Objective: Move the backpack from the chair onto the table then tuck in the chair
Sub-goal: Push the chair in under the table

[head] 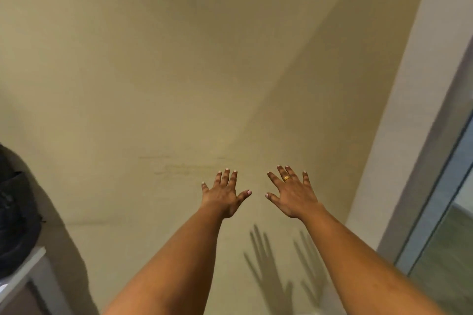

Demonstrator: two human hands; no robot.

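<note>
Beige wall fills view. Black backpack at far left edge, resting on white surface, well apart from hands. Left hand & right hand: fingers splayed wide, holding nothing. Gold ring on right.

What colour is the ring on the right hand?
Gold; the ring sits on the right hand, seen in the head view.

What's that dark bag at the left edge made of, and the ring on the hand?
The bag looks like black woven fabric, matte and softly creased, though it is blurry. The ring on the right hand looks like shiny yellow metal, possibly gold.
</note>
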